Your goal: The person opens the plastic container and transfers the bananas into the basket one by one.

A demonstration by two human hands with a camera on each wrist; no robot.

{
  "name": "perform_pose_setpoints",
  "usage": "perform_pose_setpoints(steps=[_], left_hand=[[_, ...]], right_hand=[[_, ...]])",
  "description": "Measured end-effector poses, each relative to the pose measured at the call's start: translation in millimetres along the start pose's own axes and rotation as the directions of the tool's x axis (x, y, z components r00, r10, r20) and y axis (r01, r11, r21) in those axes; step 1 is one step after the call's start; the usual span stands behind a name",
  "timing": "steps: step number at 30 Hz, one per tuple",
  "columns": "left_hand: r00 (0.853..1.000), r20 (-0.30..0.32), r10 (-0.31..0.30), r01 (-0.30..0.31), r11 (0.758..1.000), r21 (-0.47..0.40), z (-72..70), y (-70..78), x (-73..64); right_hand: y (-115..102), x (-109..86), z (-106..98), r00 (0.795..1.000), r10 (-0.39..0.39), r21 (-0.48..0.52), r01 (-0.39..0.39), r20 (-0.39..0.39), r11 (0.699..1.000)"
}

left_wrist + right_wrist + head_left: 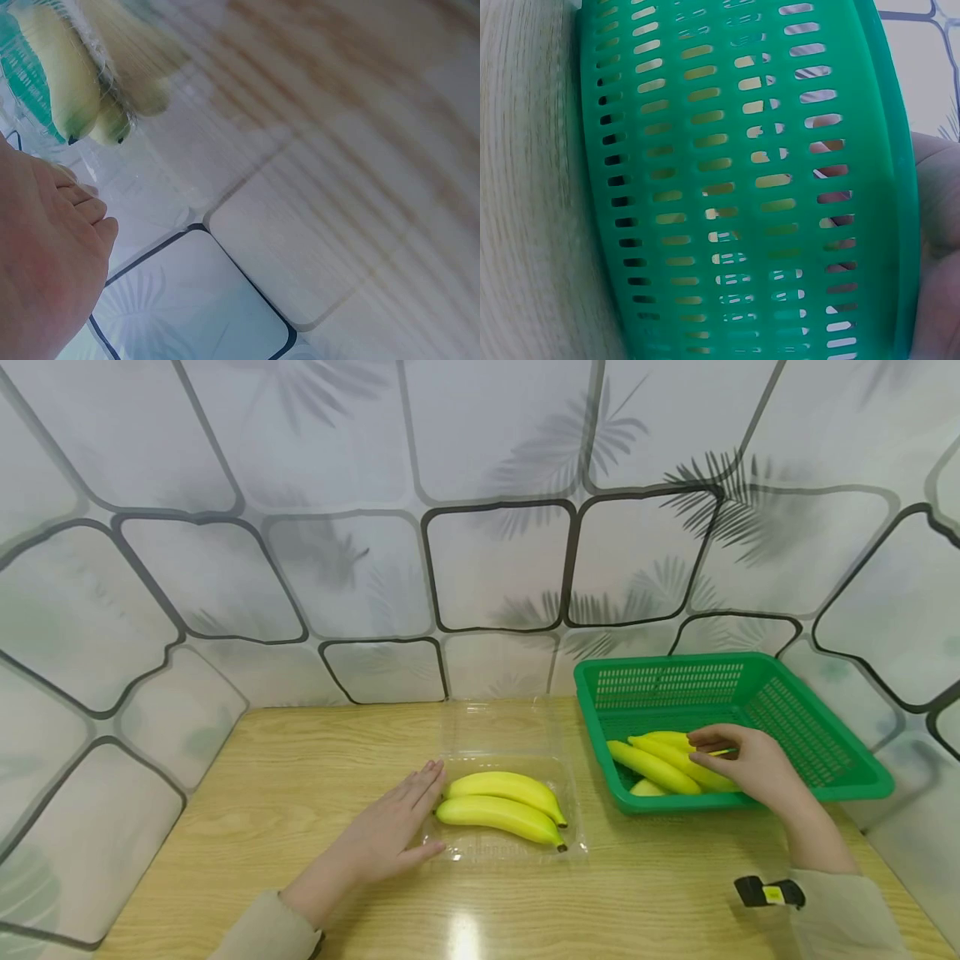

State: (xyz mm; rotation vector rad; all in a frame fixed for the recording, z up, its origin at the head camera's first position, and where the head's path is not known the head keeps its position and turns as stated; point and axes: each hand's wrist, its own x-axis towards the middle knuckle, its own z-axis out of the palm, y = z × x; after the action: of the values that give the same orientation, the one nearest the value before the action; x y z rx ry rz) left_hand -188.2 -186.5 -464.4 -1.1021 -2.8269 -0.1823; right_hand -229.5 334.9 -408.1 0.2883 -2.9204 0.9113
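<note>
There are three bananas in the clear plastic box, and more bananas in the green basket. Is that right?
Not quite: the number in the box is wrong. The head view shows only two bananas in the clear plastic box, not three. The rest is right: there are more bananas in the green basket.

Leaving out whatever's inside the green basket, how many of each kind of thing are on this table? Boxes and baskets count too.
Yellow, curved bananas: 2, both in the container
Clear, rectangular plastic container: 1
Green, slotted plastic basket: 1
Total: 4
</note>
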Motion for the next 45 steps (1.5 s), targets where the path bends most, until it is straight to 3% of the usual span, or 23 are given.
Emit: perform_pose_setpoints(steps=[45], left_hand=[[1.0,-0.009,0.004,-0.004,1.0,0.003,1.7,-1.5,0.0]], right_hand=[[-18,-5.3,5,0.992,-0.041,0.055,0.048,-0.123,0.997]])
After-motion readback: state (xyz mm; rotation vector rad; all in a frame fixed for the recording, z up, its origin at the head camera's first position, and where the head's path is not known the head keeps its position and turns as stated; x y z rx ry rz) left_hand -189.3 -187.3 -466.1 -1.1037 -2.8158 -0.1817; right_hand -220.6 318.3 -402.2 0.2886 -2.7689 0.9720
